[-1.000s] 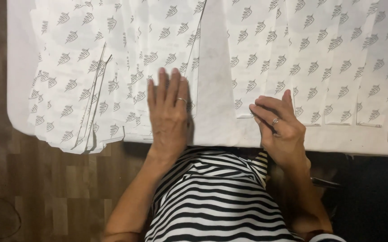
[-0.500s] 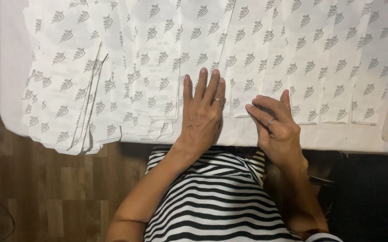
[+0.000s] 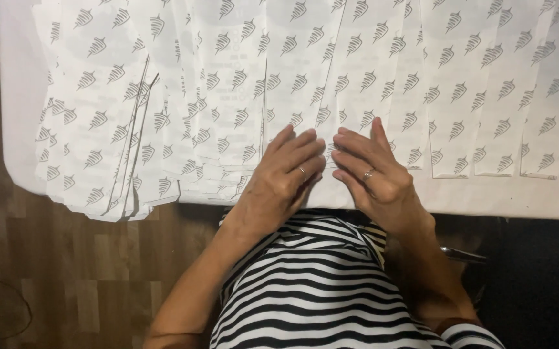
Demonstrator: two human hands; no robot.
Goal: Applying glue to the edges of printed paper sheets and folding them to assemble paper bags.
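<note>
Since earlier, our left hand [image 3: 284,169] is sliding toward three o'clock, meeting our right hand [image 3: 373,169]; both are lying flat, fingers spread, clamping nothing, on printed paper sheets [image 3: 305,84]; sheets overhanging at eight o'clock are risking slipping off the table [image 3: 14,97].

The left hand [image 3: 286,174] and right hand [image 3: 373,171] lie flat, palms down, fingers extended, fingertips nearly meeting; both forearms angle inward from the torso.

hands: two, left hand [image 3: 278,176] and right hand [image 3: 373,169], both flat on the paper
rings: two, one per hand
printed paper sheets [image 3: 305,77]: loads, overlapping, can't get an exact count
tables: one, white table [image 3: 18,129]
striped tops: one, black-and-white striped top [image 3: 318,291]
</note>
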